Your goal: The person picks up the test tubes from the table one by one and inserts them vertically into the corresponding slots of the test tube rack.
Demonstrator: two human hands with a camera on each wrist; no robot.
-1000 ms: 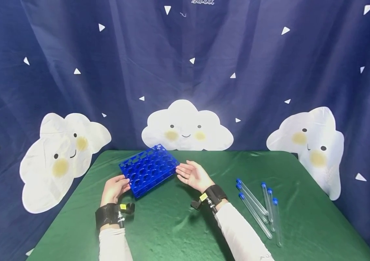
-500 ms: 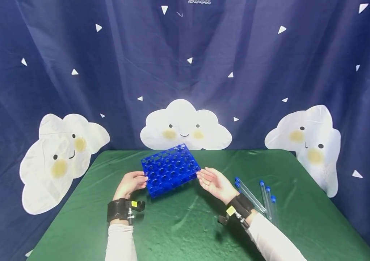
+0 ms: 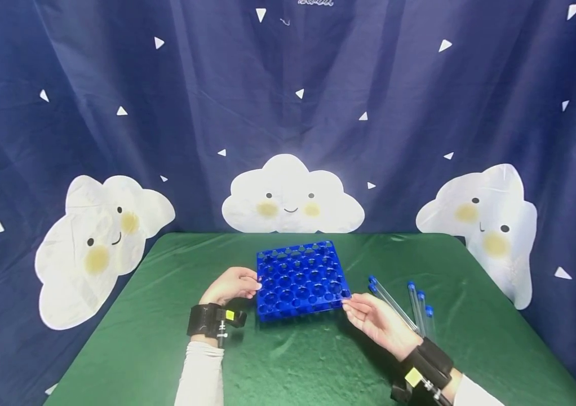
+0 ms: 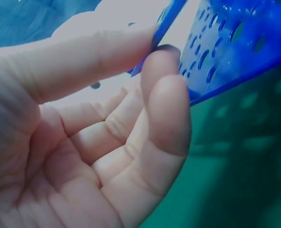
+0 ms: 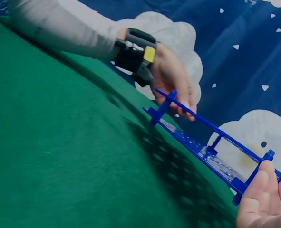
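A blue test tube rack (image 3: 300, 279), two perforated tiers joined by short posts, is held level between both hands over the middle of the table. My left hand (image 3: 232, 286) pinches its left edge, thumb above and fingers curled underneath, as the left wrist view shows on the rack (image 4: 235, 45). At the opposite end, the near right corner sits in the grip of my right hand (image 3: 379, 322), its fingertips (image 5: 267, 166) at a corner post. In the right wrist view a shadow lies under the rack (image 5: 197, 147), which is raised off the cloth.
Several clear test tubes (image 3: 394, 304) with blue caps lie on the table to the right, partly hidden behind my right hand and wrist. Green cloth covers the table (image 3: 288, 366). Behind its far edge hangs a dark blue curtain (image 3: 288, 113) with white clouds.
Both hands have carried the rack from the left toward the middle and somewhat nearer, turning it squarer to the table's edge. My right forearm now covers more of the tubes.
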